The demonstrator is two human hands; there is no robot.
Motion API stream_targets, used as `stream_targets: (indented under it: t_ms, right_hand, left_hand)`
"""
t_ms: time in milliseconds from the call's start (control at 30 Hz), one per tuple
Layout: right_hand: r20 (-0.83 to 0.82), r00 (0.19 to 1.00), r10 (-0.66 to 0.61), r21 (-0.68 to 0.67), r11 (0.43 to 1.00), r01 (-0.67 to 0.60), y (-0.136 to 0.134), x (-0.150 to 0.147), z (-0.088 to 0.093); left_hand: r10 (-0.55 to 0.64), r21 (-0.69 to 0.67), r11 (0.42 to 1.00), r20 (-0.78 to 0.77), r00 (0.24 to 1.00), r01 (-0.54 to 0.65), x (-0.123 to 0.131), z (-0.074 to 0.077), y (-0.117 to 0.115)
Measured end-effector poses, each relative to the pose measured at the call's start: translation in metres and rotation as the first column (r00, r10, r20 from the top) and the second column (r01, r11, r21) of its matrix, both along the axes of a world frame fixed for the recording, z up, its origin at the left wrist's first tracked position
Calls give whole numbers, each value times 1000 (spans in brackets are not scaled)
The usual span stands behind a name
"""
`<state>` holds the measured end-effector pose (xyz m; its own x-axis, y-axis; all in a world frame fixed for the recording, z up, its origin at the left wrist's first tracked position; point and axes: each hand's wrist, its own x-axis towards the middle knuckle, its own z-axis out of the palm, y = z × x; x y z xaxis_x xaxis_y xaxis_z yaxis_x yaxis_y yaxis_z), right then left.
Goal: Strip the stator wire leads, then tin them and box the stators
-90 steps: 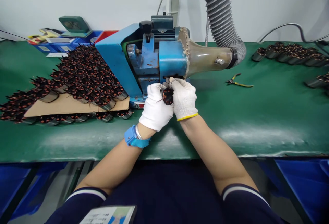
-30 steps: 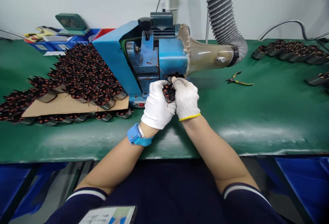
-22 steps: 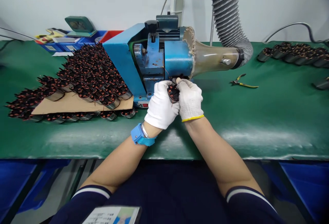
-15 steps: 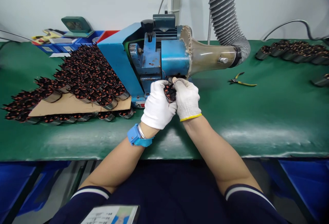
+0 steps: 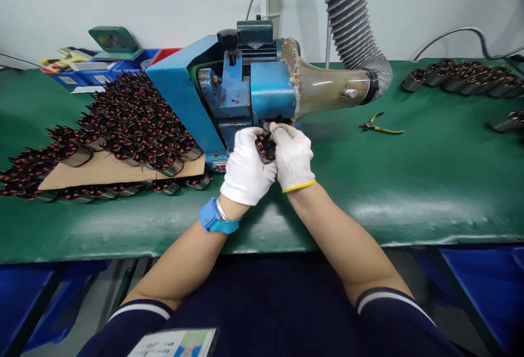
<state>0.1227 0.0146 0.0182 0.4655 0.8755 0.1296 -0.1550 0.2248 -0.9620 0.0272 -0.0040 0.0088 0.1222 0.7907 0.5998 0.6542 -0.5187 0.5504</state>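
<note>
Both my hands wear white gloves and meet just in front of the blue machine (image 5: 229,89). My left hand (image 5: 244,168) and my right hand (image 5: 292,156) are closed together on one small motor stator (image 5: 265,148) with copper windings, held up against the machine's lower opening. The fingertips of the right hand pinch near thin wire leads at the top of the stator. A blue wrist strap (image 5: 213,218) sits on my left wrist.
A big heap of stators (image 5: 123,122) lies on cardboard (image 5: 102,167) at the left. More stators (image 5: 462,78) line the far right. Pliers (image 5: 379,126) lie right of the machine. A ribbed extraction hose (image 5: 352,24) joins its clear funnel. Blue bins (image 5: 98,70) stand at the back left.
My hands have stayed at the machine's opening and turned the stator slightly. The view has shifted a little with my head.
</note>
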Motion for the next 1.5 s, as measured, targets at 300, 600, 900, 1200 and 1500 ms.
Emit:
stream_targets:
  t_ms: [300, 600, 900, 1200, 1500]
  right_hand:
    - [247, 969, -29, 73, 997, 11, -62, 8, -6]
    - [-226, 972, -63, 57, 995, 78, -46, 30, -1]
    - [-128, 983, 133, -89, 985, -145, -51, 16, -6]
    - [-224, 966, 126, -86, 985, -148, -4, 1, -8]
    - [-225, 974, -1, -56, 998, -12, 3, -1, 4]
  left_hand:
    - [-194, 57, 981, 241, 951, 186, -6, -31, -31]
    - [-109, -270, 921, 513, 851, 281, -1, -35, -24]
    - [-212, -31, 974, 216, 953, 223, -2, -25, -30]
    - [2, -12, 1000, 156, 988, 0, 1, -19, -8]
    - [-11, 7, 1000, 189, 982, 9, 9, -11, 6]
